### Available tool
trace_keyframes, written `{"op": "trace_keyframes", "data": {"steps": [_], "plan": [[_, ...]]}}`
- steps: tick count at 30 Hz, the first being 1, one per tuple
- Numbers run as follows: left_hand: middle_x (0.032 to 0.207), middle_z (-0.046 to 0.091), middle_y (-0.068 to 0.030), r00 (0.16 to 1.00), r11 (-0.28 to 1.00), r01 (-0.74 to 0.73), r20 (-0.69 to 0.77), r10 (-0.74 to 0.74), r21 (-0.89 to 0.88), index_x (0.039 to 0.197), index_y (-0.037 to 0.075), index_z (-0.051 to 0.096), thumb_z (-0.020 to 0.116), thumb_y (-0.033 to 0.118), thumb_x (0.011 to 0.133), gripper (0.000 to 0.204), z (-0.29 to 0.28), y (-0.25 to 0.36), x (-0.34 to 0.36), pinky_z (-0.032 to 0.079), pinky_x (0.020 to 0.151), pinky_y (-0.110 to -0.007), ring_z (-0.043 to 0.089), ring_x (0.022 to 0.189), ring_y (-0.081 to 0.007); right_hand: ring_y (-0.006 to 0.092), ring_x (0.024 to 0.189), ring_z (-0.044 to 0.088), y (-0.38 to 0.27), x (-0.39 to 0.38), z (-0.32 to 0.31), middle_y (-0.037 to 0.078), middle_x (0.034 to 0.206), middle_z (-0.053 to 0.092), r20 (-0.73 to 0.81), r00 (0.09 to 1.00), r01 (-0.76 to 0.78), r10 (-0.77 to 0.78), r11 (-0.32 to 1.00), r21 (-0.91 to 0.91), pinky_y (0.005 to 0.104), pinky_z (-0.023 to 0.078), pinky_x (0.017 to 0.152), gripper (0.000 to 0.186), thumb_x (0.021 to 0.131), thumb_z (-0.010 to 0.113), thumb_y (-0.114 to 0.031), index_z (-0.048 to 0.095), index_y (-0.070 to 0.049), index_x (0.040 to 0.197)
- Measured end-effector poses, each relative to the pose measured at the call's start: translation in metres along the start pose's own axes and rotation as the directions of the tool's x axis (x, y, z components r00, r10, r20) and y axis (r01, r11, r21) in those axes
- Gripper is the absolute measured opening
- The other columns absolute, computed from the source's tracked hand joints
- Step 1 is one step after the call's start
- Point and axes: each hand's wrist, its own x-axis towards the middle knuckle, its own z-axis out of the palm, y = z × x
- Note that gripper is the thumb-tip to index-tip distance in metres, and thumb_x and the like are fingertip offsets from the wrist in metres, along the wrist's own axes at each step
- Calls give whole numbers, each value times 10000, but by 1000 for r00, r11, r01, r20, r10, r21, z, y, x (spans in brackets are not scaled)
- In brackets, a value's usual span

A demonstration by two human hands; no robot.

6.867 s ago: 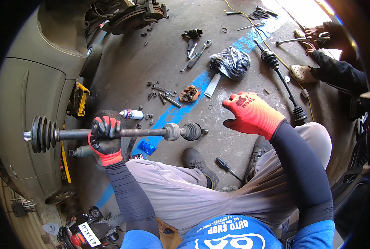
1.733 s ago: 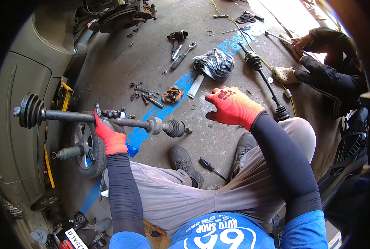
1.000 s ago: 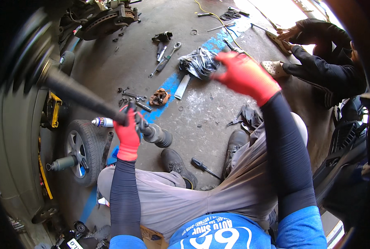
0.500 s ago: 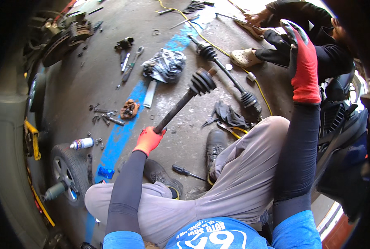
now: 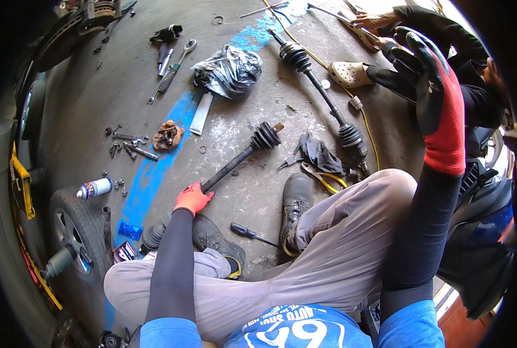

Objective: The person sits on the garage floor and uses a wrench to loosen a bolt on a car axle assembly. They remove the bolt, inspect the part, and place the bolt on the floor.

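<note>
Left hand [image 5: 193, 198] in red glove was closed round black steel axle shaft w/ ribbed rubber boot [image 5: 244, 155], far end propped on concrete floor [image 5: 96, 98] for support. Right hand [image 5: 435, 93] was raised, fingers spread, holding nothing.

Bare concrete floor [image 5: 252, 197] is left open between the axle shaft [image 5: 235, 162] and the boot [image 5: 296, 200]; passage rightward is blocked by pliers [image 5: 322, 177] and a dark rag [image 5: 319, 153].
</note>
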Motion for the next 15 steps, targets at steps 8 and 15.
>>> {"op": "trace_keyframes", "data": {"steps": [8, 15], "plan": [[1351, 595, -184, 972, 994, -109, -214, 100, -28, 1306, 37, 576, 673, 435, 857, 607, -63, 31, -59, 443, 1067, -412, 552, 1279, -324, 281, 1138, 637, 0, 1, 6, 173, 1287, 605, 165, 960, 273, -225, 881, -387, 340, 512, 971, 367, 988, 511, -90, 556, -22, 1345], [1200, 626, -129, 772, 878, -375, -424, 474, 298, 1205, 95, 621, 599, 166, 796, 416, -95, 105, -213, 433, 1019, -427, 575, 1194, -309, 153, 1065, 642, -36, 5, 44, 119, 1187, 680, -112, 960, -264, 256, 963, -59, 282, 470, 945, 314, 977, 572, -145, 642, 4, 1244]]}}
